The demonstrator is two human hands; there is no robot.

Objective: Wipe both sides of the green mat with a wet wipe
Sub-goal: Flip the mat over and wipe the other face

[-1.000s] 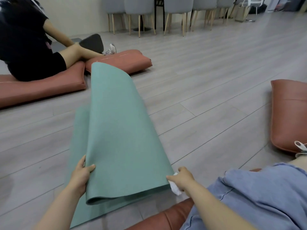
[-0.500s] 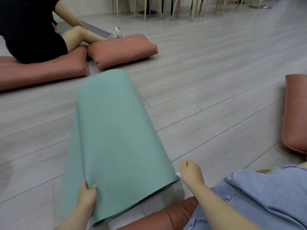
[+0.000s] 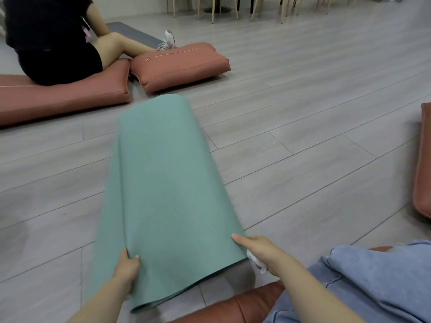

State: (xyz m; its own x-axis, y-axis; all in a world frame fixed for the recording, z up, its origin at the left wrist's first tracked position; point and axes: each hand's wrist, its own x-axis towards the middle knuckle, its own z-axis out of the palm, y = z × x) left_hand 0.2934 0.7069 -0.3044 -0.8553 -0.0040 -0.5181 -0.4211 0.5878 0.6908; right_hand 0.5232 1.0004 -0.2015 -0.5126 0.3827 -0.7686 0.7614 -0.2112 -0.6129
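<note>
- Green mat lies folded over on the grey plank floor, stretching from the near edge away toward the far cushions, its far end a rounded fold.
- Left hand grips the near left part of the top layer, thumb on top and fingers tucked under the mat.
- Right hand holds the near right corner of the mat: its forefinger lies straight on the mat edge, and the other fingers are curled round a crumpled white wet wipe just beside that corner.
- Near right, a blue garment covers the person's lap, which rests on a rust-brown cushion.
- Far left, another person in black sits on a long rust cushion, with a second cushion just beside it.
- A dark grey mat lies behind that person's leg.
- At the right edge sits part of another rust cushion; chair legs line the far side.
</note>
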